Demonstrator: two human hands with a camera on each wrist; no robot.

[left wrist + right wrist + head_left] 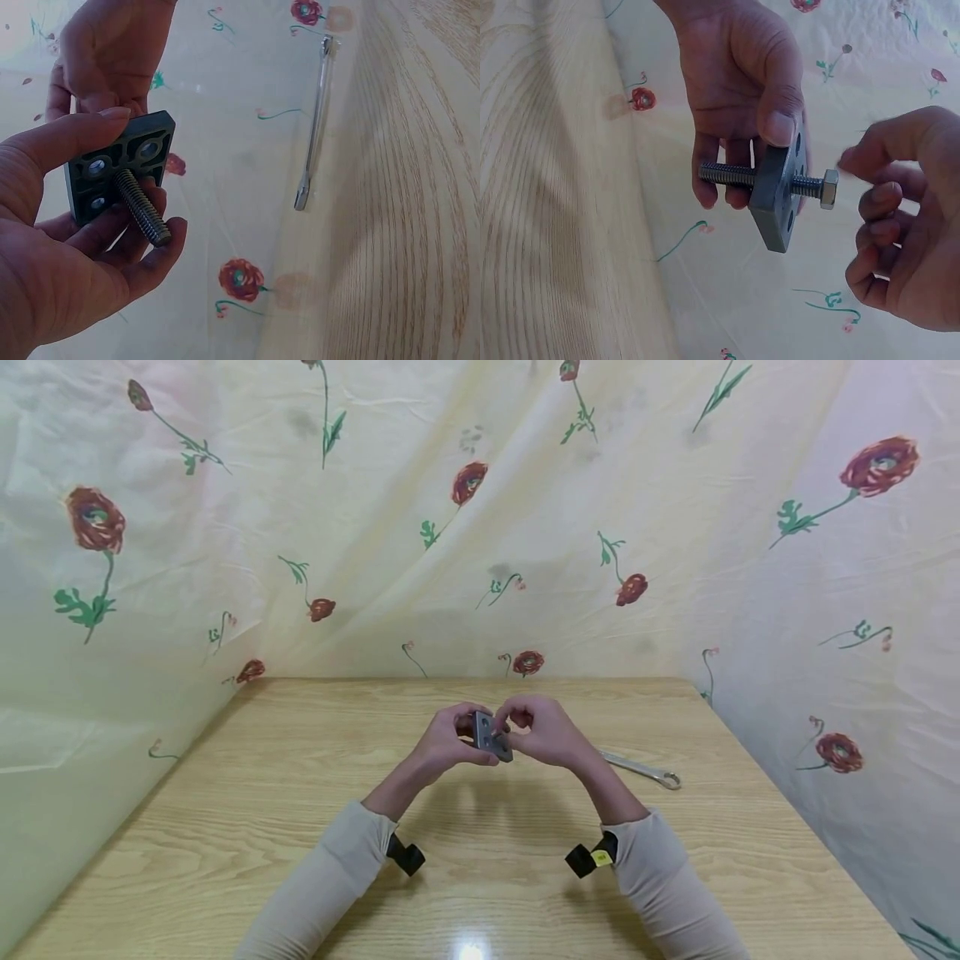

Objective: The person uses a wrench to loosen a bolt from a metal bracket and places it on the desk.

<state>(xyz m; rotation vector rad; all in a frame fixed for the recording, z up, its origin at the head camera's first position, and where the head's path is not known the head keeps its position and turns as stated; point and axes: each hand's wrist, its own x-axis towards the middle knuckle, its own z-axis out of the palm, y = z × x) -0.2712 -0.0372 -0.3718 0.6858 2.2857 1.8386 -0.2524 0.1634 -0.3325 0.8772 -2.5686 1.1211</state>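
Note:
A dark grey square plate [771, 201] with holes in its corners is held up above the table. My left hand [442, 739] grips it, thumb along one edge and fingers round the other side. Through the plate's middle runs a hex bolt [727, 175]; its threaded end sticks out toward the left palm, as the left wrist view shows. The bolt's head [829, 189] stands off the plate's other face with some thread showing. My right hand [922, 217] is beside that head, fingers loosely bent, with a small gap between its fingertips and the head.
A combination wrench [641, 767] lies on the wooden table [247, 827] to the right, beyond my right forearm. Flowered cloth [375, 527] hangs behind the table and along both sides. Small black wrist cameras [408, 857] sit under both sleeves.

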